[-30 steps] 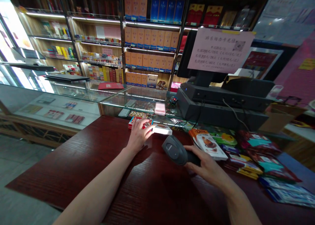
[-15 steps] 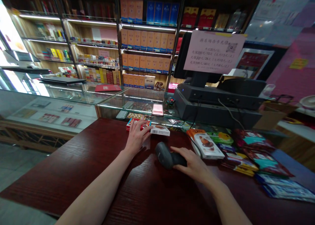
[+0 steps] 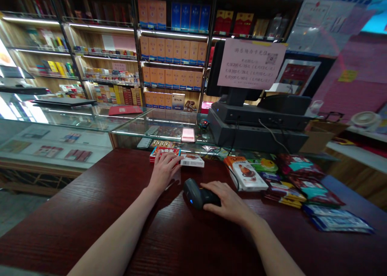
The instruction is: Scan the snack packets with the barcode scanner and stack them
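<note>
My right hand [image 3: 225, 201] is wrapped round the handle of a black barcode scanner [image 3: 193, 196], which lies low on the dark red wooden counter [image 3: 90, 211] with a small blue light on its head. My left hand [image 3: 164, 170] rests with fingers spread on a red box [image 3: 160, 152] at the counter's far edge. Its fingertips reach towards a white box [image 3: 192, 160] lying just to the right of the red one.
An orange-and-white box [image 3: 246, 172] and several flat snack packets [image 3: 302, 179] lie to the right. A black till [image 3: 256, 127] with a pink notice [image 3: 250, 64] stands behind them. Glass display cases [image 3: 60, 135] and stocked shelves [image 3: 172, 54] fill the back and left.
My right hand has lowered the scanner down onto the counter and drawn it left. My left hand stays on the red box. The view has shifted slightly.
</note>
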A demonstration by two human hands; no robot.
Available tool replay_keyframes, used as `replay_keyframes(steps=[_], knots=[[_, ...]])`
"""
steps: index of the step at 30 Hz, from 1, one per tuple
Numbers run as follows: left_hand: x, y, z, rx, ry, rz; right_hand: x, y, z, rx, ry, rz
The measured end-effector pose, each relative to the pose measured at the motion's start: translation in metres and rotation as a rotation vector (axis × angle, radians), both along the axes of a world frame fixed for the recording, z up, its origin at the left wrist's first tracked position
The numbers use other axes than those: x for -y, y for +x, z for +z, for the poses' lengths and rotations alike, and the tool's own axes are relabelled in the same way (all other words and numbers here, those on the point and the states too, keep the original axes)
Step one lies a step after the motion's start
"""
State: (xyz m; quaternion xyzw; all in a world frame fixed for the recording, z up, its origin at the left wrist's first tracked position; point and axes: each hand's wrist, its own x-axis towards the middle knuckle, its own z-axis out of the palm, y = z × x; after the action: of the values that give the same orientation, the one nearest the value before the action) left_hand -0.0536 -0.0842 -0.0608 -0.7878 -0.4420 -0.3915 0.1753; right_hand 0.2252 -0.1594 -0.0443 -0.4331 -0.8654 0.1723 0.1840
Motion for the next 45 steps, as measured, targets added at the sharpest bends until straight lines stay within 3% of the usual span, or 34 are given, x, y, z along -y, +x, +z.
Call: replay_keyframes(steps=[9,16,25,30,40,45], knots=[[0.009,0.012,0.008,0.0,-0.05,-0.064,-0.014,0.0,-0.009,-0.3,0.019,-0.319],[0.017,0.029,0.015,0.014,-0.029,-0.12,-0.024,-0.004,-0.013,-0.521,-0.023,-0.453],[0.027,0.048,0.023,0.061,-0.051,-0.161,-0.02,-0.015,-0.003,-0.594,0.0,-0.491],[0.028,0.058,0.023,0.077,-0.074,-0.207,-0.016,-0.021,0.002,-0.601,-0.01,-0.393],[0.029,0.058,0.024,0.109,-0.198,-0.276,-0.019,-0.021,0.0,-0.658,-0.009,-0.421],[0.009,0.043,0.01,0.292,-0.363,-0.154,-0.021,-0.012,0.003,-0.649,-0.007,-0.522]])
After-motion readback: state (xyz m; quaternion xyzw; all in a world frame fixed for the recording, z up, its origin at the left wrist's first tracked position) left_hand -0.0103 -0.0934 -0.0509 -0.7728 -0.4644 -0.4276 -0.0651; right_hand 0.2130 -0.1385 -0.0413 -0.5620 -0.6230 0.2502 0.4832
